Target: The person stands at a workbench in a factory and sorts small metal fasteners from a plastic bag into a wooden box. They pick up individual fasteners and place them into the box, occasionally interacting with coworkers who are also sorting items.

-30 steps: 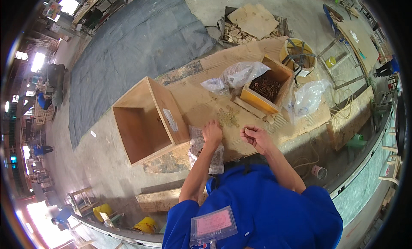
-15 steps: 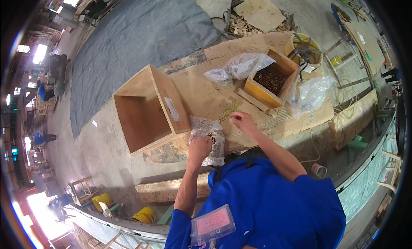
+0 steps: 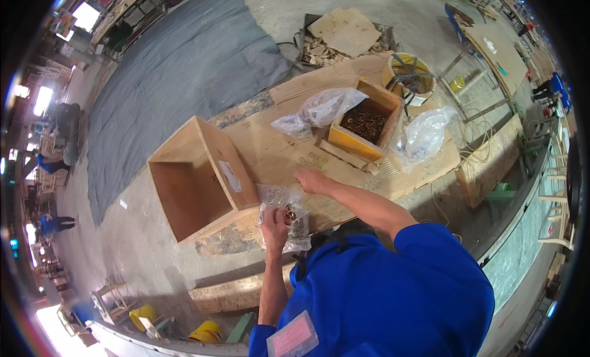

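My left hand grips a small clear plastic bag with dark screws in it, at the near edge of the plywood worktop. My right hand rests on the board just beyond the bag's top edge, fingers bent, next to a few small loose pieces on the wood. An open, empty wooden box lies on its side right beside the bag, to the left. Farther off, a smaller yellow-fronted wooden box holds a heap of brown screws.
Crumpled clear plastic bags lie left and right of the screw box. A yellow bucket stands behind it, with wood scraps beyond. Grey sheeting covers the floor to the left. Yellow buckets stand below.
My left hand has pulled back toward me and taken hold of the small plastic bag. My right hand has slid from the middle of the board to the bag's top edge.
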Motion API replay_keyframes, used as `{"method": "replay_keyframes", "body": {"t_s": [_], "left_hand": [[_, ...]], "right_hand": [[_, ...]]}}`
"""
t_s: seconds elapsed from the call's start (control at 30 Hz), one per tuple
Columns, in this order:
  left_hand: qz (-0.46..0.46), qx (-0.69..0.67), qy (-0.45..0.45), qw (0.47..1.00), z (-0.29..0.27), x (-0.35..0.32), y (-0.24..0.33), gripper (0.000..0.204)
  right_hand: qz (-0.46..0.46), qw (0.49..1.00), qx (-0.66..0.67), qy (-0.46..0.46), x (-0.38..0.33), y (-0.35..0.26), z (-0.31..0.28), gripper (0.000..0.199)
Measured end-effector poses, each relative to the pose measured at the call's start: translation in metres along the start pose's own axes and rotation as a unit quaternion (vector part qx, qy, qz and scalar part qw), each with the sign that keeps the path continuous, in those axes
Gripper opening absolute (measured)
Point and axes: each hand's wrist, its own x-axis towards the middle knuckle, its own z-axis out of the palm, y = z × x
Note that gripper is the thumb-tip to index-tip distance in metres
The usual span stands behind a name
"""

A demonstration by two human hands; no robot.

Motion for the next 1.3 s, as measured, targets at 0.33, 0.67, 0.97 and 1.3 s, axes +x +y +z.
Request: {"method": "replay_keyframes", "body": {"t_s": [0.33, 0.67, 0.97, 1.3], "left_hand": [[-0.159, -0.361, -0.040, 0.918, 0.025, 0.017, 0.018, 0.047], [-0.065, -0.049, -0.103, 0.991, 0.066, 0.040, 0.045, 0.020], [-0.043, 0.007, -0.119, 0.992, 0.073, 0.035, 0.060, 0.021], [0.122, 0.061, -0.039, 0.990, 0.056, 0.026, 0.049, 0.015]], "right_hand": [[0.229, 0.543, 0.807, -0.041, -0.054, 0.011, -0.055, 0.009], [0.233, 0.520, 0.820, 0.057, -0.086, -0.003, -0.061, 0.013], [0.258, 0.540, 0.792, 0.118, -0.099, -0.031, -0.063, 0.014], [0.261, 0.606, 0.747, 0.084, -0.088, -0.053, -0.074, 0.014]]}}
